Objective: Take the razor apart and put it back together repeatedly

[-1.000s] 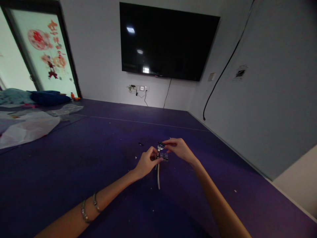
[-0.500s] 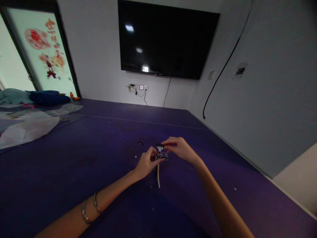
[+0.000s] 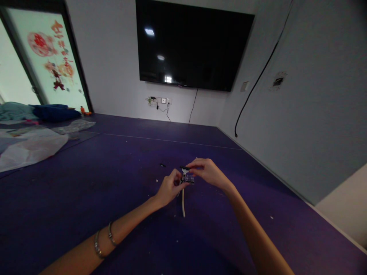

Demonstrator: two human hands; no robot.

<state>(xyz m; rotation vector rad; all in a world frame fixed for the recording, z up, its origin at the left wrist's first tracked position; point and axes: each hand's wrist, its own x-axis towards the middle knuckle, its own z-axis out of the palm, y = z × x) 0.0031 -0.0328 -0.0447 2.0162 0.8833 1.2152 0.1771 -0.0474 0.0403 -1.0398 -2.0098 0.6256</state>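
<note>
Low over the purple surface (image 3: 120, 229), my two hands meet at a small assembly. My left hand (image 3: 168, 190) is closed around it from the left, thumb along its lower edge. It includes a T-shaped piece (image 3: 185, 172) with a black bar on top and a whitish neck. Beside the neck sits a clear plastic block (image 3: 189, 178) with a dark lower edge. A slim off-white stem (image 3: 183, 204) hangs below my left fingers; whether it joins the assembly is hidden. My right hand (image 3: 208, 172) pinches the right end of the black bar.
A small black piece (image 3: 163, 165) and whitish crumbs lie on the purple surface. Clear plastic sheeting (image 3: 37, 149) and blue cloth (image 3: 56, 112) are at the far left. A black television (image 3: 195, 46) hangs on the wall, and a black cable (image 3: 255, 84) dangles at right.
Both hands keep nearly the same hold and place. The black bar seems to have tilted slightly; the view has shifted a little.
</note>
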